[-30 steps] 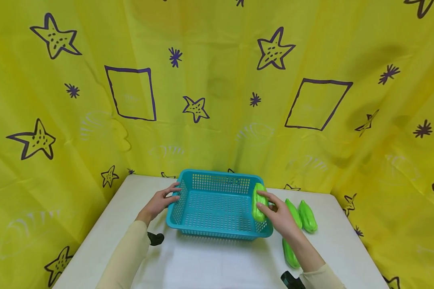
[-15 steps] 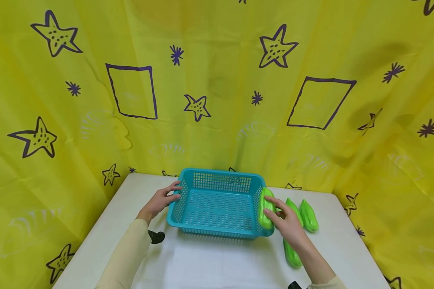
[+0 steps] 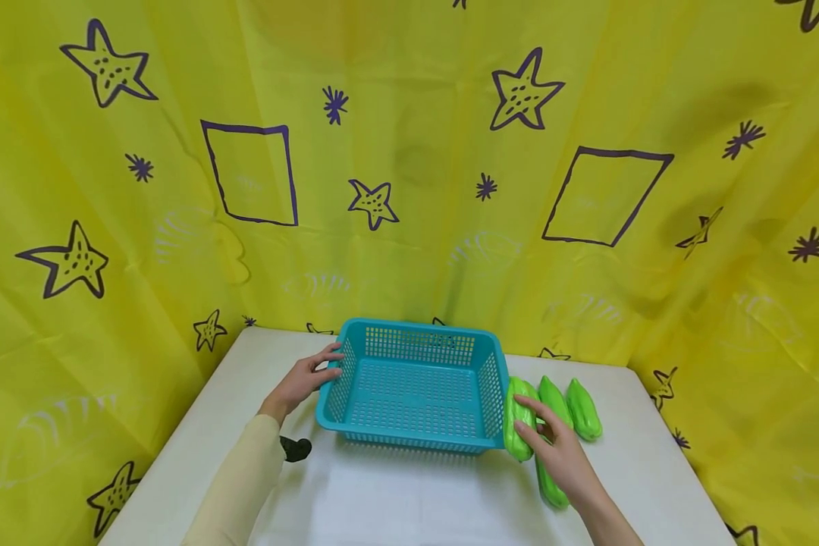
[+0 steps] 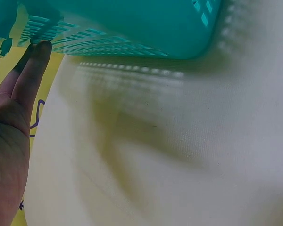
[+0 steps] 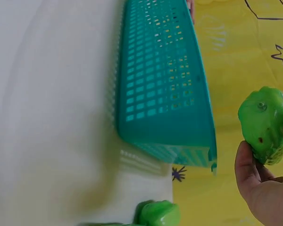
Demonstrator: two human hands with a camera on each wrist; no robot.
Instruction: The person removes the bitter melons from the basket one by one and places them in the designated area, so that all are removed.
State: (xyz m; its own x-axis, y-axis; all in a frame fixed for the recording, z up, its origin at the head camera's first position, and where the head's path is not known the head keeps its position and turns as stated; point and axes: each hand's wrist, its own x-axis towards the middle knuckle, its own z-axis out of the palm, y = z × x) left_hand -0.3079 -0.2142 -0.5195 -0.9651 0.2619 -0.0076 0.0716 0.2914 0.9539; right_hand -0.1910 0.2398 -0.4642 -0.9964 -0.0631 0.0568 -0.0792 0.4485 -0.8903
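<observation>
A turquoise plastic basket (image 3: 416, 442) with slotted walls stands on the white table. My left hand (image 3: 305, 385) rests at its left rim; in the left wrist view the fingers (image 4: 30, 77) look fairly straight against the basket's side. Thumb and fingers of my right hand (image 3: 561, 455) pinch a glossy green ribbed gourd (image 3: 517, 417), just outside the basket's right rim. The right wrist view shows this gourd (image 5: 264, 120) end-on, held above the table. Further gourds lie to the right: one behind the held gourd (image 3: 553, 396), one farther right (image 3: 583, 409), one nearer me (image 3: 551, 485).
The white table (image 3: 382, 500) extends in front of the basket and to both sides. A yellow curtain (image 3: 409, 250) with dark star drawings hangs behind and at both sides. A black strap piece (image 3: 296, 449) sits by my left wrist.
My right hand has carried the green gourd from over the basket's right end, across the rim, to the outside right and towards me. My left hand and the basket have stayed in place.
</observation>
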